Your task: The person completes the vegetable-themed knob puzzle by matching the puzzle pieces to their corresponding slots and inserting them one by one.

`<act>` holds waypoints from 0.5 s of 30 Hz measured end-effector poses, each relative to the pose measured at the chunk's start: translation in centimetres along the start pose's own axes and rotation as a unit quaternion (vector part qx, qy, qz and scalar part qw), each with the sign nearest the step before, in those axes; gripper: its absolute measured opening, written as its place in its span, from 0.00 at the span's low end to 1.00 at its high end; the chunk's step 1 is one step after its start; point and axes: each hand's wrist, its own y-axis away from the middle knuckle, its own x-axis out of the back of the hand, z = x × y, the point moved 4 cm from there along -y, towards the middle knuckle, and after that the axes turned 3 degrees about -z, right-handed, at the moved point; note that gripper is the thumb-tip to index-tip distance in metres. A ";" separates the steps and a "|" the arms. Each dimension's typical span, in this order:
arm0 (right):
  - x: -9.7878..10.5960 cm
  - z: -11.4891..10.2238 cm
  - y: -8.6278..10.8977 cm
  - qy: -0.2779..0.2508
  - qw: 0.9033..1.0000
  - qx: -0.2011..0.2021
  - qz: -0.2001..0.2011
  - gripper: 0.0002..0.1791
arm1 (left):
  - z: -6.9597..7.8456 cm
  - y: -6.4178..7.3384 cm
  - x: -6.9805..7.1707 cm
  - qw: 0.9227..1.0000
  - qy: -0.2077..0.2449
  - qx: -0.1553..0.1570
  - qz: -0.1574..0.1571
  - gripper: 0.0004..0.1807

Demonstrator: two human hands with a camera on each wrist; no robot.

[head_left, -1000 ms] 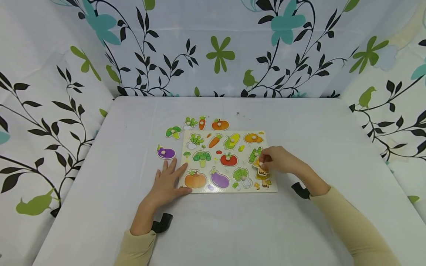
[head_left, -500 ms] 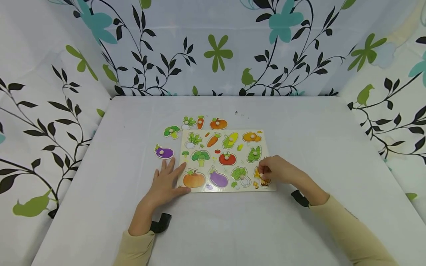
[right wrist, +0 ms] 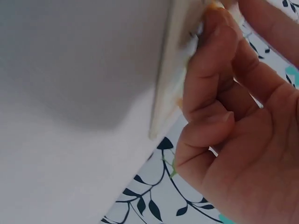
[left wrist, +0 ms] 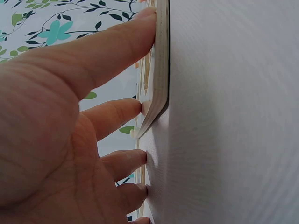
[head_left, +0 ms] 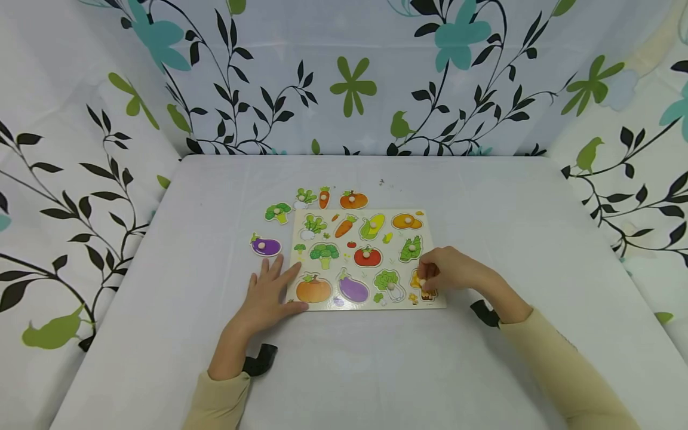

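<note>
A flat wooden vegetable puzzle board (head_left: pixel 395 257) lies mid-table. My right hand (head_left: pixel 451 269) pinches the knob of the yellow-and-brown mushroom puzzle piece (head_left: pixel 428 295) at the board's lower right corner, over its matching picture; the fingers cover part of it. In the right wrist view the hand (right wrist: pixel 233 93) has its other fingers curled beside the board's edge (right wrist: pixel 161 102). My left hand (head_left: pixel 269 295) lies with spread fingers at the board's left side. The left wrist view shows its thumb (left wrist: pixel 117 46) on the board's edge (left wrist: pixel 161 60), other fingertips reaching the board corner and tablecloth.
Loose knobbed pieces lie around the board: an eggplant (head_left: pixel 266 246), a broccoli (head_left: pixel 278 212), a radish (head_left: pixel 305 198), a carrot (head_left: pixel 324 197) and a pumpkin (head_left: pixel 353 200). Corn (head_left: pixel 372 227), tomato (head_left: pixel 368 257) and peas (head_left: pixel 411 249) sit on the board. Patterned cloth (head_left: pixel 355 86) surrounds the white table.
The right hand has brought the mushroom piece down from overlapping the peas to the board's lower right corner, then stayed there. The left hand has held its place.
</note>
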 end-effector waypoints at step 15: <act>3.0 0.8 -0.3 0.100 0.990 -0.028 0.099 0.34 | 0.0 0.0 -0.1 1.000 -0.004 0.006 0.002 0.47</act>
